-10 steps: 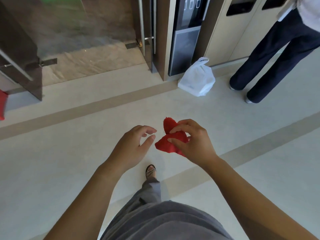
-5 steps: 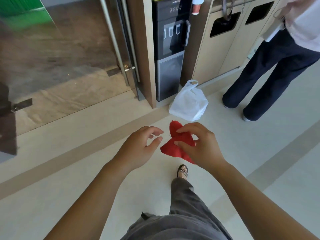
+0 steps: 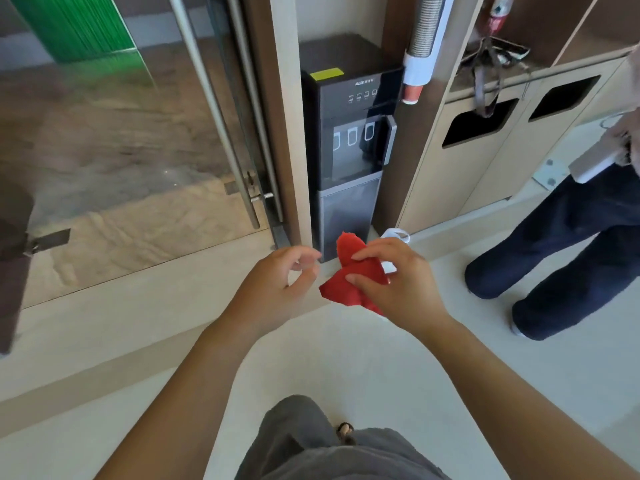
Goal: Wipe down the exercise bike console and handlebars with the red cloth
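Looking down over a pale floor [image 3: 363, 358], far left first: glass door [image 3: 131, 140] w/ a long steel handle [image 3: 214, 109], green panel [image 3: 76, 26] showing thru the glass up top. Moving in, left hand [image 3: 273, 285] is out front, fingers [image 3: 304, 259] loosely curled, thumb near the forefinger, nothing in them, tips a bit blurred. Just right of it, not touching, the red cloth [image 3: 346, 282]: bunched up, in the air above the floor, in front of the foot of the black water dispenser [image 3: 349, 143]. Right hand [image 3: 401, 285] has it, thumb & forefinger pinching the crumpled fabric, one corner poking up above the forefinger, the rest hanging under the palm. Bit of white plastic bag [image 3: 394, 234] peeking out behind that hand, down by the dispenser. Up high, a cup holder tube [image 3: 424, 36] on the wall, red cup at its mouth. Further right, beige bin cabinet [image 3: 467, 174] w/ two dark openings, strappy bag [image 3: 491, 64] on its top. Far right, 2nd person standing, dark wide trousers [image 3: 561, 251], holding something white [image 3: 592, 164], can't tell what. Bottom centre: wearer's grey trousers [image 3: 311, 445], sandal [image 3: 344, 429] just showing
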The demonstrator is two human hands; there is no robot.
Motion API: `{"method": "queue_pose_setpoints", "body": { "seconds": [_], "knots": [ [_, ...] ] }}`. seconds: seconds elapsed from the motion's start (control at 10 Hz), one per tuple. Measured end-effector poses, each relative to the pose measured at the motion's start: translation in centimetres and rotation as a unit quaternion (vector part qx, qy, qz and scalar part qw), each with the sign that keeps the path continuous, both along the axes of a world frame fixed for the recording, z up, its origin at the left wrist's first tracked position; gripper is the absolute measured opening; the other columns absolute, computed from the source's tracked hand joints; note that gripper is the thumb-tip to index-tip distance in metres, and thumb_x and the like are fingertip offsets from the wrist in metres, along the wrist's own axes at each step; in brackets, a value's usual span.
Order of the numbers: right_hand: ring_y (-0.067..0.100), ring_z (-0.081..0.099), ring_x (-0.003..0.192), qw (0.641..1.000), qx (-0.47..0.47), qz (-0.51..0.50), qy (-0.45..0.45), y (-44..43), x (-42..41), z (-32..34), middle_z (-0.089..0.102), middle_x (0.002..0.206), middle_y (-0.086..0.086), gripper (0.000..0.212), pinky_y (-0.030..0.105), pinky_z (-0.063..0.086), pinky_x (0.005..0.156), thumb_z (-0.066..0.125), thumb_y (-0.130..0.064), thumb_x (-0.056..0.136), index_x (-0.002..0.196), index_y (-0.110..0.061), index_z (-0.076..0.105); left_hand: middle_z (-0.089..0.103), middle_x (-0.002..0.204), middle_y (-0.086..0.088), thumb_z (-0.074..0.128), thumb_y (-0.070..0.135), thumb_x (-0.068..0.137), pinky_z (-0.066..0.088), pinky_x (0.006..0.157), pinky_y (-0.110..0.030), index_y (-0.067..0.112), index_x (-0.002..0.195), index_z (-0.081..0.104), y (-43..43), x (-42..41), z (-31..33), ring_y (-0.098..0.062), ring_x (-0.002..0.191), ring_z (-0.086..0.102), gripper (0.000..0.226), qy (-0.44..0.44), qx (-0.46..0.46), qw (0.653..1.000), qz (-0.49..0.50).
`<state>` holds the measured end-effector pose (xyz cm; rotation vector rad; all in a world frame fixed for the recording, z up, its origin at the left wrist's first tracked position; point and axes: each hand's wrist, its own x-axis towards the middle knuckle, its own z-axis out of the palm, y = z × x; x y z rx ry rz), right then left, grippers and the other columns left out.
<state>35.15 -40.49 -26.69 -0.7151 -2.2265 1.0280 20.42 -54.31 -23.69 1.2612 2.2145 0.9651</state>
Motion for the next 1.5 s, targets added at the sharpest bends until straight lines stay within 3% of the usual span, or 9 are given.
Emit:
{"method": "queue_pose_setpoints", "body": {
  "seconds": [0.2, 0.3, 0.5, 0.6, 0.8, 1.0, 1.2, 1.4, 1.5],
  "knots": [
    [0.002, 0.058, 0.096, 1.000, -0.006, 0.008, 0.030, 8.7, -4.4, 0.9, 0.060, 0.101, -0.017, 0.028, 0.028, 0.054, 0.076, 0.081, -0.029, 0.068, 0.089, -0.039, 0.066, 0.058, 0.111, 0.018, 0.049, 0.029, 0.093, 0.033, 0.075, 0.000, 0.031, 0.110, 0.060, 9.4, -4.4, 1.1, 0.002, 0.101, 0.053, 0.020, 0.028, 0.046, 0.999, 0.009],
    [-0.001, 0.057, 0.095, 0.999, 0.006, 0.011, 0.046, 13.3, -8.0, 2.1, 0.061, 0.102, -0.019, 0.026, 0.016, 0.049, 0.077, 0.081, -0.029, 0.068, 0.089, -0.037, 0.067, 0.058, 0.106, 0.020, 0.049, 0.027, 0.093, 0.032, 0.074, 0.001, 0.030, 0.108, 0.061, 14.0, -7.7, 2.5, 0.002, 0.098, 0.054, 0.019, 0.061, 0.073, 0.995, 0.014],
    [0.003, 0.059, 0.098, 0.994, 0.040, 0.031, 0.096, 22.2, -15.4, 6.4, 0.062, 0.105, -0.021, 0.027, 0.023, 0.054, 0.078, 0.077, -0.037, 0.070, 0.094, -0.037, 0.065, 0.060, 0.110, 0.015, 0.046, 0.031, 0.094, 0.035, 0.081, -0.005, 0.027, 0.113, 0.061, 22.4, -14.9, 6.1, 0.002, 0.100, 0.053, 0.024, 0.104, 0.100, 0.989, 0.036],
    [0.002, 0.058, 0.100, 0.988, 0.067, 0.051, 0.127, 25.6, -18.6, 8.6, 0.061, 0.106, -0.021, 0.027, 0.021, 0.054, 0.077, 0.077, -0.036, 0.072, 0.096, -0.034, 0.065, 0.059, 0.105, 0.018, 0.048, 0.030, 0.094, 0.033, 0.078, 0.003, 0.029, 0.112, 0.061, 25.2, -17.6, 7.8, 0.007, 0.099, 0.052, 0.023, 0.110, 0.127, 0.984, 0.053],
    [0.000, 0.060, 0.093, 0.976, 0.076, 0.067, 0.190, 31.0, -24.6, 13.3, 0.063, 0.102, -0.014, 0.024, 0.012, 0.048, 0.073, 0.080, -0.022, 0.071, 0.090, -0.028, 0.067, 0.057, 0.103, 0.022, 0.049, 0.031, 0.093, 0.032, 0.075, 0.003, 0.030, 0.110, 0.061, 29.5, -22.3, 12.0, 0.007, 0.094, 0.053, 0.021, 0.167, 0.150, 0.973, 0.059],
    [0.004, 0.062, 0.093, 0.961, 0.090, 0.087, 0.248, 34.2, -28.7, 19.0, 0.064, 0.099, -0.018, 0.023, 0.030, 0.056, 0.075, 0.079, -0.028, 0.072, 0.091, -0.032, 0.067, 0.060, 0.108, 0.018, 0.049, 0.033, 0.093, 0.033, 0.079, 0.002, 0.030, 0.112, 0.060, 30.9, -24.7, 16.9, 0.005, 0.098, 0.053, 0.022, 0.236, 0.192, 0.948, 0.097],
    [0.005, 0.063, 0.093, 0.941, 0.110, 0.105, 0.302, 37.0, -32.7, 25.5, 0.067, 0.100, -0.012, 0.022, 0.033, 0.056, 0.077, 0.076, -0.033, 0.074, 0.093, -0.031, 0.066, 0.062, 0.108, 0.011, 0.052, 0.027, 0.092, 0.032, 0.080, 0.003, 0.023, 0.113, 0.061, 32.0, -25.5, 20.1, 0.002, 0.098, 0.055, 0.023, 0.250, 0.237, 0.928, 0.140],
    [0.009, 0.064, 0.088, 0.939, 0.047, 0.123, 0.319, 38.7, -39.0, 28.3, 0.066, 0.095, -0.016, 0.018, 0.027, 0.053, 0.080, 0.075, -0.028, 0.075, 0.090, -0.030, 0.065, 0.058, 0.113, 0.012, 0.051, 0.032, 0.092, 0.037, 0.081, -0.009, 0.029, 0.119, 0.055, 33.4, -26.2, 20.5, -0.001, 0.104, 0.055, 0.028, 0.270, 0.200, 0.924, 0.183],
    [0.002, 0.056, 0.094, 0.962, 0.086, 0.165, 0.198, 39.0, -40.8, 27.4, 0.064, 0.107, -0.008, 0.029, -0.002, 0.038, 0.078, 0.068, -0.030, 0.083, 0.110, -0.019, 0.064, 0.057, 0.114, 0.012, 0.050, 0.033, 0.092, 0.039, 0.085, -0.016, 0.029, 0.120, 0.054, 33.8, -26.1, 20.0, -0.002, 0.105, 0.054, 0.029, 0.287, 0.172, 0.923, 0.192]
  ]
}}
